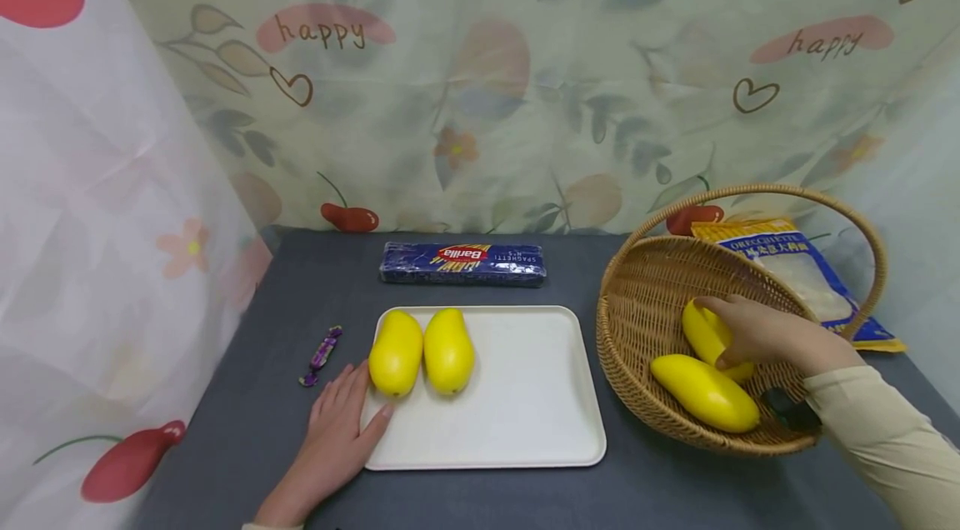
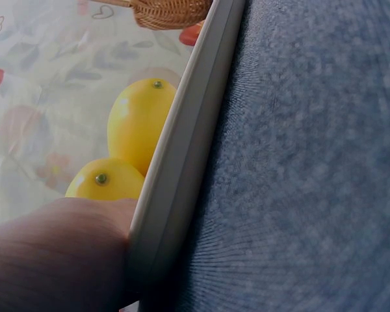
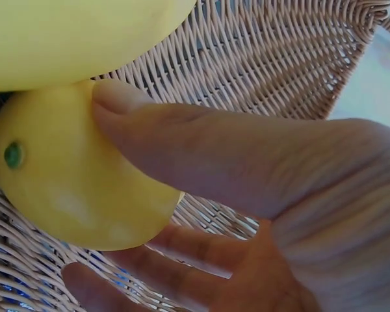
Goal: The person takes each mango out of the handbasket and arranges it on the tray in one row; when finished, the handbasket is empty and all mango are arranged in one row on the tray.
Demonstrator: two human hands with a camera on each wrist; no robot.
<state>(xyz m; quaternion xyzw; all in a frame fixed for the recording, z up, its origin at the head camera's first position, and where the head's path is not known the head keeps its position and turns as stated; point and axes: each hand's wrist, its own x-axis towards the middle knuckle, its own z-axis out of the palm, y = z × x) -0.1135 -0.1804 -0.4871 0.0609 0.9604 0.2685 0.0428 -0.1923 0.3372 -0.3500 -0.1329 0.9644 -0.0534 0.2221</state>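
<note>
Inside the wicker basket (image 1: 637, 288), my right hand (image 1: 772, 334) grips the farther yellow mango (image 1: 703, 332), thumb on one side and fingers round the other. A second mango (image 1: 708, 397) lies beside it, nearer me. In the right wrist view the thumb of the right hand (image 3: 247, 169) presses on the gripped mango (image 3: 65, 175). My left hand (image 1: 337, 434) rests with extended fingers at the left edge of the white tray (image 1: 525, 397). Two mangoes (image 1: 396, 353) (image 1: 448, 351) stand side by side on the tray's left part, close to those fingertips.
A blue spaghetti box (image 1: 462, 265) lies behind the tray. Left of the tray is a purple wrapped candy (image 1: 321, 357). A blue and yellow pasta bag (image 1: 810, 276) lies behind the basket, whose tall handle (image 1: 750, 190) arches above it. Patterned cloth hangs at the back and left.
</note>
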